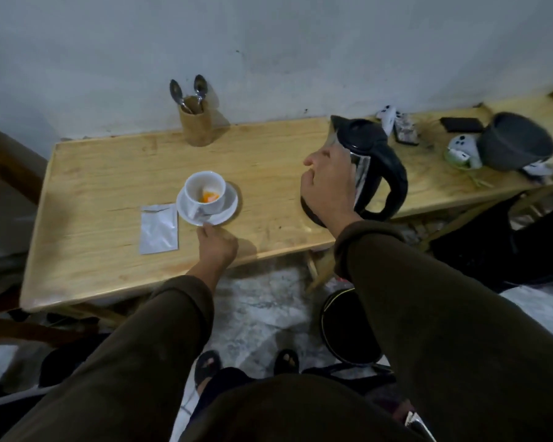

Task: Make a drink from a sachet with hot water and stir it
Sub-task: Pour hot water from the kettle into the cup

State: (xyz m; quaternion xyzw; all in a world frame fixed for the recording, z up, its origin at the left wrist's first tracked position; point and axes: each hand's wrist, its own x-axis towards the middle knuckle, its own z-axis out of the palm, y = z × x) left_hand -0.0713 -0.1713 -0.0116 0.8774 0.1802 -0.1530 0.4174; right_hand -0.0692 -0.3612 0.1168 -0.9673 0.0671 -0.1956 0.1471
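Note:
A white cup [205,189] with orange powder at its bottom stands on a white saucer [229,208] on the wooden table [109,186]. My left hand [216,245] pinches the saucer's near rim. Just left of the saucer a silver sachet [158,229] lies flat. To the right stands a black kettle [374,154], its handle facing right. My right hand [328,189] is against the kettle's left side with curled fingers, away from the handle; whether it grips the kettle is unclear. Two spoons [189,89] stand in a wooden holder [196,126] by the wall.
Further right on the table lie white game controllers [462,151], a grey bowl [516,145] and a dark flat case [460,124]. A wooden chair [4,167] stands at the left end. Under the table's front edge sits a black round object [348,327].

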